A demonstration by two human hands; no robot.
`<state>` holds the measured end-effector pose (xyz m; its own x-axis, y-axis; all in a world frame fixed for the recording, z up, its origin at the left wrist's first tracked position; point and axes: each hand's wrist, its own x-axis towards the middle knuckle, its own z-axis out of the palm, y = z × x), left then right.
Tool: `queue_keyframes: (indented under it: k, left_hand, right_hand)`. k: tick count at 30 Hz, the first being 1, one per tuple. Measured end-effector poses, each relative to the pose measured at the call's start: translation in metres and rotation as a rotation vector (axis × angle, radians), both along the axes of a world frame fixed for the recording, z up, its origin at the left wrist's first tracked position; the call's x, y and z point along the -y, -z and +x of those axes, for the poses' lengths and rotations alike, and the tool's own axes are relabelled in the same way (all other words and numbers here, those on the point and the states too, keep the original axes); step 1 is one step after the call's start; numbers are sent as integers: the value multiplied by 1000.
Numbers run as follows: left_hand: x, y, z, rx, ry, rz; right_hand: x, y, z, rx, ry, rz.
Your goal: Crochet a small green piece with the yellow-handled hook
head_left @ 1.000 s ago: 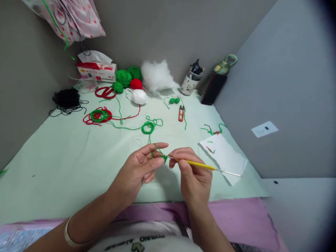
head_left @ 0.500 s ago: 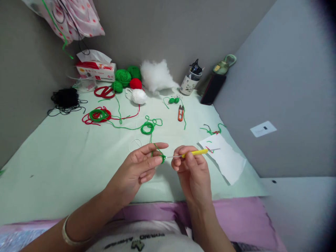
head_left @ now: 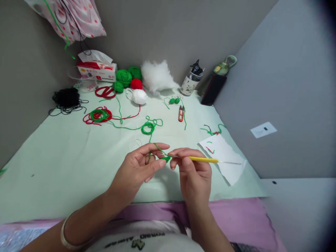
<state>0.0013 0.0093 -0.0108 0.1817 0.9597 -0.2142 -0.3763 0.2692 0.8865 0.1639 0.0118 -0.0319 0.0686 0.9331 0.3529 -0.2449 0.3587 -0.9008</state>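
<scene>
Pinched between the thumb and fingers of my left hand (head_left: 140,163) is a small green crochet piece (head_left: 166,159). Its working yarn passes over my left index finger, which is stretched out, and leads back to a loose green yarn coil (head_left: 147,128) on the table. My right hand (head_left: 194,168) grips a crochet hook (head_left: 203,159) by its yellow handle. The hook's thin metal front end reaches left to the green piece, partly behind my right fingers. Its other metal end sticks out to the right over the white paper.
Orange thread snips (head_left: 181,113) and two small green pieces (head_left: 174,100) lie ahead. Behind are yarn balls (head_left: 124,77), white stuffing (head_left: 159,77), red scissors (head_left: 105,92) and a tissue box (head_left: 97,71). A pen cup (head_left: 191,82), phone (head_left: 214,89) and torn paper (head_left: 223,159) are at right.
My right hand has turned the hook, so its handle and rear end now reach further right and lower. The hook's front end has come up against the yarn near my left index finger.
</scene>
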Motion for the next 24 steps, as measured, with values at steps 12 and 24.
queue_keyframes:
  k: [12,24]
  left_hand:
    - [2,-2,-2,-45,2,10]
    - [0,1,2,281,99,-203]
  right_hand:
    - [10,-7,9,250,50,175]
    - [14,5,6,792,301,535]
